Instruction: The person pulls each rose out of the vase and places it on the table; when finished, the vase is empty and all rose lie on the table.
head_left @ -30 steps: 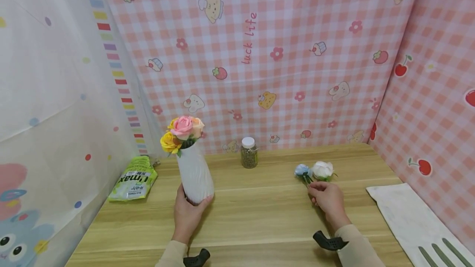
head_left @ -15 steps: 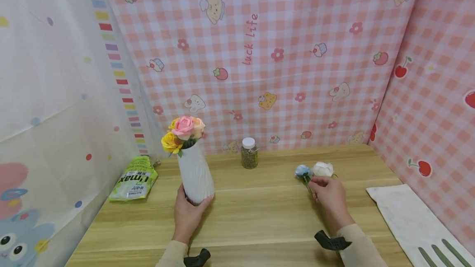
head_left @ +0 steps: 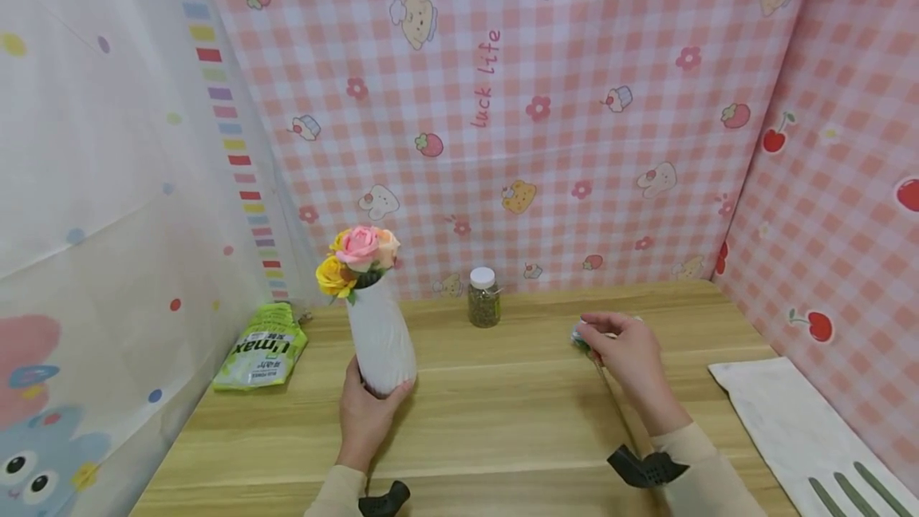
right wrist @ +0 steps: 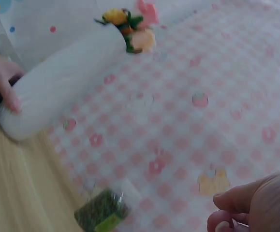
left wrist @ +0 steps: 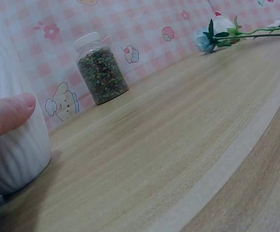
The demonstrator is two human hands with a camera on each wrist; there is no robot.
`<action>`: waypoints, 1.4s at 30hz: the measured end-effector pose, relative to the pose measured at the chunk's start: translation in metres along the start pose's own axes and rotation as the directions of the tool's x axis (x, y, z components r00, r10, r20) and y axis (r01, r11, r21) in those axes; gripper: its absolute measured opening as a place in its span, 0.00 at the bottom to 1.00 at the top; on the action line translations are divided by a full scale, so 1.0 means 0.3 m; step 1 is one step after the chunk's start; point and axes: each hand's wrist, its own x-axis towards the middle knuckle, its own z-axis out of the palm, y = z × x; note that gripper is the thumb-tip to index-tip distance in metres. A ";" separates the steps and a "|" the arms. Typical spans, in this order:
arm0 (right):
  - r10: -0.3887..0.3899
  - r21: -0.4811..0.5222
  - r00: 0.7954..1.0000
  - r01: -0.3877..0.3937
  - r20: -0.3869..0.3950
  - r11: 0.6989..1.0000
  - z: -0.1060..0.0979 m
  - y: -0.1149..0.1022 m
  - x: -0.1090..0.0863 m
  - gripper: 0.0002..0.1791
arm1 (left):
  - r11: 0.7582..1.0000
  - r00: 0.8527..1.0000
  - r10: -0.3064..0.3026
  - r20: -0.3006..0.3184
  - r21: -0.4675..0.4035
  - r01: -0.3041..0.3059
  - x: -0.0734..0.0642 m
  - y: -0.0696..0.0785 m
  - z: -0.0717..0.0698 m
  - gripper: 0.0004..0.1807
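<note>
My left hand [head_left: 369, 417] grips the lower part of a white ribbed vase [head_left: 382, 337], its thumb [left wrist: 11, 111] against the side in the left wrist view. The vase tilts a little left and carries yellow, pink and peach artificial roses [head_left: 357, 250]. On the right, my right hand [head_left: 626, 353] is over a blue artificial flower [head_left: 578, 337] and partly covers it. Its fingers are loosely bent, and nothing shows between them in the right wrist view. In the left wrist view the blue flower and a white flower [left wrist: 223, 23] lie on the table with long stems, apart from any hand.
A lidded jar [head_left: 484, 299] of dark grains stands at the back middle. The green pouch [head_left: 262, 348] lies at the back left. A white cloth [head_left: 797, 421] covers the right edge of the wooden table [head_left: 495, 429]. Patterned curtains [head_left: 574, 142] close off the back and sides.
My right hand has moved from the flower stems up and slightly left, over the flower heads, hiding most of them. My left hand and the vase have stayed nearly still.
</note>
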 end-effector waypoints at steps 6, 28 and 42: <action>-0.119 0.061 0.983 0.111 0.138 0.992 0.079 -0.193 -0.002 0.15 | 1.000 1.000 -0.009 0.006 -0.008 0.009 0.004 -0.004 -0.003 0.55; -0.215 0.066 0.889 0.206 0.404 0.976 0.606 -0.580 0.021 0.10 | 0.999 1.000 -0.028 0.010 -0.017 0.028 0.005 0.003 0.003 0.56; -0.156 0.106 0.878 0.120 0.453 0.987 0.661 -0.597 0.032 0.09 | 0.999 0.999 -0.030 0.015 -0.027 0.030 0.006 -0.008 0.000 0.54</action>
